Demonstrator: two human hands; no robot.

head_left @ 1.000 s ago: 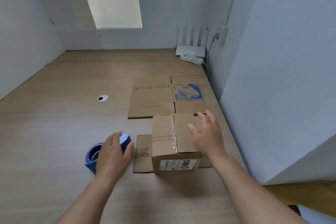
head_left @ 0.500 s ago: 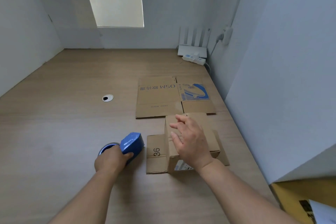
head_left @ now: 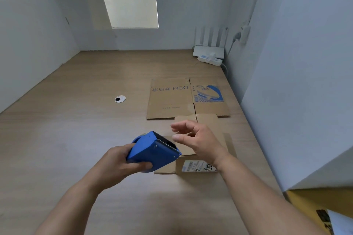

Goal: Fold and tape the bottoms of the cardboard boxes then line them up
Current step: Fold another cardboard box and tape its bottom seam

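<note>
Both hands are rising now: left hand [head_left: 118, 162] gripping the blue plastic tape dispenser [head_left: 152, 150], right hand [head_left: 198, 139] open, leaving the brown cardboard box [head_left: 207, 121] for taping.

Counts as I read them from my remote station.

- **Hands:** two, the left hand [head_left: 118, 164] and the right hand [head_left: 198, 139].
- **Cardboard boxes:** two, one folded box [head_left: 196, 166] and one flat carton [head_left: 172, 99] at 12 o'clock of it.
- **Tape dispenser [head_left: 152, 150]:** one, blue, at 9 o'clock of the folded box.
- **Table grommet [head_left: 120, 99]:** one, at 9 o'clock of the flat carton.
- **Router [head_left: 208, 51]:** one, at 1 o'clock of the flat carton, with four antennas [head_left: 210, 34].
- **Power strip [head_left: 210, 60]:** one.
- **Wall plug [head_left: 244, 32]:** one.
</note>
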